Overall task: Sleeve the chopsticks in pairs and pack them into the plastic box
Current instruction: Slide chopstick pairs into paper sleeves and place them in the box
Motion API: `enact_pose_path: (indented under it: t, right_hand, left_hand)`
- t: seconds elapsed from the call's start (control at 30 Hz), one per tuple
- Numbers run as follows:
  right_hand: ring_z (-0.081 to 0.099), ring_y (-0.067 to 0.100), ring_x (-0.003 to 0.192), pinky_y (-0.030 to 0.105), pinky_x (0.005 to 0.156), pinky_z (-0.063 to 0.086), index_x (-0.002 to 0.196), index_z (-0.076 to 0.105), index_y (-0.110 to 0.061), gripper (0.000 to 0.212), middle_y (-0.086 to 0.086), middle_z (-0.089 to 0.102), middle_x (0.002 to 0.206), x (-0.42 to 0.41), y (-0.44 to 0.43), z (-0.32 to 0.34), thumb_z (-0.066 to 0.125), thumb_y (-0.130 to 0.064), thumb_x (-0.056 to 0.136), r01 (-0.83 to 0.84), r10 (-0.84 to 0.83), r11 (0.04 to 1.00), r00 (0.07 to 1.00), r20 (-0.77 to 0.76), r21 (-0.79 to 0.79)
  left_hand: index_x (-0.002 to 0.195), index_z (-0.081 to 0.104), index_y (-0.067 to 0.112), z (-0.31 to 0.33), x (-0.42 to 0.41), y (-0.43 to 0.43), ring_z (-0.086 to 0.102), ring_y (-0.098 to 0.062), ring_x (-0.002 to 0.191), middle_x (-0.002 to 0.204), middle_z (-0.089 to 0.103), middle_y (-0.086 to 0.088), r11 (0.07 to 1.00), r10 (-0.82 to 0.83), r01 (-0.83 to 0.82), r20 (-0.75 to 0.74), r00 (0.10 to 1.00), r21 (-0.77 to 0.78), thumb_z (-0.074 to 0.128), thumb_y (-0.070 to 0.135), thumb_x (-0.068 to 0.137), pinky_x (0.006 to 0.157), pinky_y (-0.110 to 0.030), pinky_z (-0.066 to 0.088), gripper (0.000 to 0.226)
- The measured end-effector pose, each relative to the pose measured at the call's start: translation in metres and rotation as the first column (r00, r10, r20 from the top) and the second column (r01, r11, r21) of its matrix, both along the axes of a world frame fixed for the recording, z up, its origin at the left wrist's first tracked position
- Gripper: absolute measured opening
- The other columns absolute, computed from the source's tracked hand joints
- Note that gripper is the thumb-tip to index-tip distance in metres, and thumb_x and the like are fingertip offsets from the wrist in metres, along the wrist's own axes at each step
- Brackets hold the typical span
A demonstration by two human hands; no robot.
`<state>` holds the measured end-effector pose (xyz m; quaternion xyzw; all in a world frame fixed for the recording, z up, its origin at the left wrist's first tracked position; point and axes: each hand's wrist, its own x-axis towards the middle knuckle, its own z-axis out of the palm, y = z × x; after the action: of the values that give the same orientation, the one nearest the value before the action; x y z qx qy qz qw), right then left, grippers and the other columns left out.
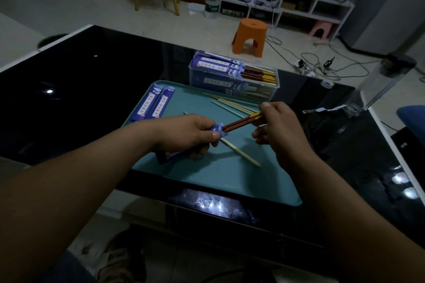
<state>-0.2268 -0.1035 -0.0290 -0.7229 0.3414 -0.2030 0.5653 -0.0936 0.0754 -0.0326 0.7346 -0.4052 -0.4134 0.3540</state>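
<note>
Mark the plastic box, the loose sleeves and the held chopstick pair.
plastic box [195, 77], head view, left front wall.
loose sleeves [147, 103], head view, left sleeve's printed face.
held chopstick pair [236, 123], head view, brown shafts.

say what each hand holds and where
Left hand grips the blue sleeve near its open end; right hand pinches the chopstick pair at its yellow ends.

Teal tray [220, 179], blue patterned sleeves [153, 104], brown-and-yellow chopsticks [240, 122], orange stool [250, 38]

Print on the sleeves [147, 103] is unreadable
</note>
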Motion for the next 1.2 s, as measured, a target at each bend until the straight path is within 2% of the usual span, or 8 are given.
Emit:
enact_pose_path:
  t: [0.2, 0.3, 0.47, 0.63, 0.77, 0.93, 1.0, 1.2]
  right_hand:
    - [0.054, 0.017, 0.055, 0.031, 0.053, 0.042, 0.109, 0.061, -0.009, 0.038, 0.009, 0.064, 0.076, 0.000, 0.007, -0.002, 0.044, -0.043, 0.109, -0.113, 0.116, 0.992, 0.991, -0.064, 0.053]
    - [0.054, 0.018, 0.057, 0.032, 0.053, 0.042, 0.109, 0.058, -0.008, 0.033, 0.009, 0.062, 0.081, 0.000, 0.007, -0.001, 0.045, -0.039, 0.109, -0.087, 0.087, 0.996, 0.994, -0.060, 0.007]
    - [0.053, 0.019, 0.057, 0.033, 0.054, 0.042, 0.102, 0.059, -0.006, 0.020, 0.009, 0.061, 0.075, -0.002, 0.008, -0.001, 0.053, -0.025, 0.107, -0.169, 0.176, 0.978, 0.983, -0.045, 0.125]
    - [0.051, 0.017, 0.052, 0.029, 0.050, 0.039, 0.100, 0.058, -0.008, 0.015, 0.005, 0.058, 0.066, -0.003, -0.004, 0.001, 0.053, -0.020, 0.107, -0.073, 0.071, 0.977, 0.997, 0.021, 0.202]
    - [0.048, 0.014, 0.049, 0.027, 0.047, 0.036, 0.097, 0.055, -0.012, 0.010, 0.004, 0.055, 0.066, -0.008, -0.021, 0.000, 0.052, -0.017, 0.105, 0.040, -0.052, 0.962, 0.998, 0.035, 0.270]
    - [0.048, 0.012, 0.049, 0.024, 0.046, 0.036, 0.102, 0.055, -0.013, 0.007, 0.001, 0.055, 0.062, -0.011, -0.031, -0.006, 0.050, -0.019, 0.104, 0.107, -0.116, 0.925, 0.993, 0.004, 0.365]
    - [0.047, 0.012, 0.050, 0.024, 0.046, 0.036, 0.099, 0.056, -0.014, 0.011, 0.001, 0.055, 0.062, -0.010, -0.032, -0.008, 0.050, -0.021, 0.104, 0.129, -0.137, 0.910, 0.990, -0.007, 0.395]
    - [0.045, 0.014, 0.054, 0.023, 0.049, 0.036, 0.105, 0.064, -0.010, 0.017, 0.002, 0.051, 0.066, -0.010, -0.039, -0.013, 0.047, -0.014, 0.105, 0.178, -0.217, 0.872, 0.976, 0.035, 0.455]
  left_hand:
    - [0.102, 0.059, 0.004, 0.001, 0.000, 0.001, 0.050, -0.019, 0.058, 0.072, 0.058, -0.008, 0.999, -0.032, 0.030, 0.047, 0.998, 0.037, 0.049, 0.035, 0.107, 0.054, -0.026, 0.045, 0.033]
    - [0.102, 0.060, 0.005, 0.000, 0.002, 0.000, 0.050, -0.020, 0.059, 0.071, 0.058, -0.007, 0.998, -0.042, 0.039, 0.063, 0.997, 0.044, 0.050, 0.036, 0.107, 0.058, -0.031, 0.045, 0.033]
    - [0.101, 0.066, 0.016, -0.002, 0.005, -0.001, 0.060, -0.019, 0.064, 0.073, 0.066, -0.002, 0.997, -0.028, 0.018, 0.139, 0.990, 0.072, 0.056, 0.044, 0.103, 0.067, -0.036, 0.051, 0.030]
    - [0.108, 0.068, 0.027, 0.004, 0.013, -0.005, 0.068, -0.014, 0.094, 0.102, 0.073, 0.006, 0.970, 0.237, -0.201, 0.325, 0.915, -0.140, 0.055, 0.050, 0.100, 0.093, -0.038, 0.053, 0.028]
    - [0.105, 0.064, 0.024, 0.004, 0.030, 0.003, 0.061, -0.013, 0.089, 0.100, 0.067, 0.003, 0.907, 0.409, -0.407, 0.467, 0.784, -0.110, 0.049, 0.054, 0.102, 0.080, -0.035, 0.046, 0.034]
    - [0.091, 0.061, 0.009, -0.004, 0.025, 0.002, 0.055, -0.021, 0.060, 0.073, 0.064, -0.009, 0.912, 0.408, -0.408, -0.011, 0.913, -0.027, 0.051, 0.038, 0.106, 0.058, -0.029, 0.045, 0.034]
    - [0.086, 0.059, 0.009, -0.004, 0.024, 0.000, 0.046, -0.019, 0.055, 0.066, 0.055, -0.008, 0.917, 0.393, -0.394, -0.040, 0.919, -0.052, 0.053, 0.030, 0.106, 0.050, -0.026, 0.039, 0.030]
    - [0.085, 0.057, 0.010, -0.005, 0.031, 0.001, 0.043, -0.018, 0.054, 0.067, 0.049, -0.007, 0.908, 0.408, -0.413, -0.074, 0.910, -0.068, 0.053, 0.029, 0.106, 0.053, -0.029, 0.036, 0.029]
